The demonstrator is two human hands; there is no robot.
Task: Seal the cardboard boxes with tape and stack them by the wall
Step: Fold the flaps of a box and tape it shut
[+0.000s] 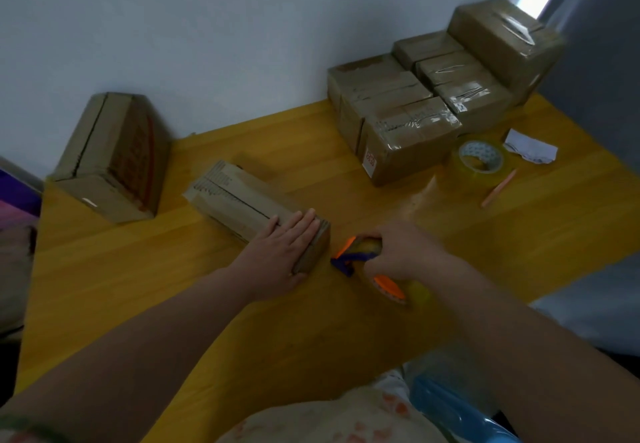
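Cardboard box under flat, straight-fingered left hand; tape dispenser just beside, in curled right hand.

On my feed, both bare forearms extended forward: left hand flat, palm down, fingers straight and together; right hand knuckles up, fingers curled round a tape dispenser.

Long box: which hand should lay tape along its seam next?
Right, likely: the left hand lies flat on the long box, steadying it, while the right hand grips the tape dispenser beside its near end.
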